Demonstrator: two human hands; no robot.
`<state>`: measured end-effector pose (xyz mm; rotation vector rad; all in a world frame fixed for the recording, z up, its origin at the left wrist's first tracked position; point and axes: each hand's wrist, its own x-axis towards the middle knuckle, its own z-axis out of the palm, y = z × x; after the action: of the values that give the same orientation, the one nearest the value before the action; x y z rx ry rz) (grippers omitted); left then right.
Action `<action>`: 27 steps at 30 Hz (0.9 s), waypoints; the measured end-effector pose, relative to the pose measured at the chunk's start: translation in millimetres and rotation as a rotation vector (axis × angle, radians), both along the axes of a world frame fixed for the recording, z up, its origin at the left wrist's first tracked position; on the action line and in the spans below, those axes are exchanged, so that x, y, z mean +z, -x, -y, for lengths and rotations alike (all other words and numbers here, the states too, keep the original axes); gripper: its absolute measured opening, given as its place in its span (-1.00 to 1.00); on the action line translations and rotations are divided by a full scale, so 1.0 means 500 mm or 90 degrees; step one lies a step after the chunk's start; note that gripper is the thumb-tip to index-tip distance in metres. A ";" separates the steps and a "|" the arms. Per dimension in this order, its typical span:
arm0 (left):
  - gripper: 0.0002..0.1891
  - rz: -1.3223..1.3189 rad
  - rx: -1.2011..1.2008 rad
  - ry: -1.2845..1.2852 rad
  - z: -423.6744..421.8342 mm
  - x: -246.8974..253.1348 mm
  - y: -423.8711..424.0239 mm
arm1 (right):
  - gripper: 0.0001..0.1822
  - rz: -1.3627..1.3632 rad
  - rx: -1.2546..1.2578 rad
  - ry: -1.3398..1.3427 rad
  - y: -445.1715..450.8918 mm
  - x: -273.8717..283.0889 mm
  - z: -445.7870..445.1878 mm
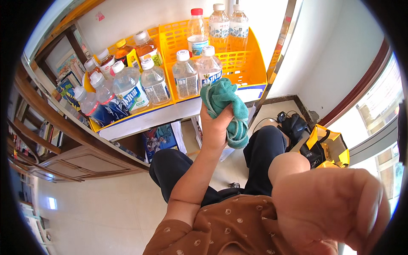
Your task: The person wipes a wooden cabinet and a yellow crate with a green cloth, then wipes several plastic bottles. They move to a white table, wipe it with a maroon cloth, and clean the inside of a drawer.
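Note:
My left hand (214, 127) grips a bunched green terry cloth (234, 111) in front of the yellow perforated plastic rack (237, 67). Just behind the cloth stands a clear bottle (209, 63) with a white cap, its lower part covered. Beside it is another white-capped clear bottle (185, 76). Close to the camera, at the lower right, my right hand (328, 204) is raised and blurred. Its fingers curl towards the picture's rim, and whether they hold anything is hidden. Higher in the rack stand a red-capped bottle (197, 35) and two amber drinks (219, 30).
More bottles (130, 86) fill the rack's left half. Below it stand books or magazines (161, 140). A wooden cabinet (79, 162) is at the left. On the floor at the right are a black bag (293, 125) and a yellow-and-black bag (341, 145), beside my knees.

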<state>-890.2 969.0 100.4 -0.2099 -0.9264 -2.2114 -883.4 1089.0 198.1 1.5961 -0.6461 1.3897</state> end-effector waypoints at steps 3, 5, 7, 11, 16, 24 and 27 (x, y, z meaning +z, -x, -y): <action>-0.57 -0.001 0.004 0.008 -0.002 -0.005 -0.003 | -0.47 0.011 0.041 0.034 -0.021 -0.016 0.025; -0.57 -0.006 -0.002 0.018 -0.005 -0.008 -0.002 | -0.47 0.004 0.063 0.049 -0.036 -0.018 0.029; -0.56 0.005 -0.005 0.008 -0.007 -0.009 0.000 | -0.46 -0.001 0.096 0.079 -0.050 -0.014 0.031; -0.54 0.000 -0.019 0.035 -0.012 -0.018 0.009 | -0.45 -0.036 0.174 0.166 -0.077 0.018 0.013; -0.70 0.043 0.055 0.014 0.024 -0.035 -0.045 | -0.44 -0.004 0.288 0.263 -0.053 -0.014 0.006; -0.50 0.019 0.088 0.055 0.016 -0.065 -0.005 | -0.58 0.753 0.219 -0.497 0.075 -0.294 0.024; -0.34 0.096 0.023 -0.172 0.037 -0.070 -0.005 | -0.48 0.890 0.489 -0.496 0.090 -0.338 0.036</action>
<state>-887.5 950.4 65.3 0.1004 -0.6930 -2.3131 -928.2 1070.8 29.3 1.1811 -1.6037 3.1406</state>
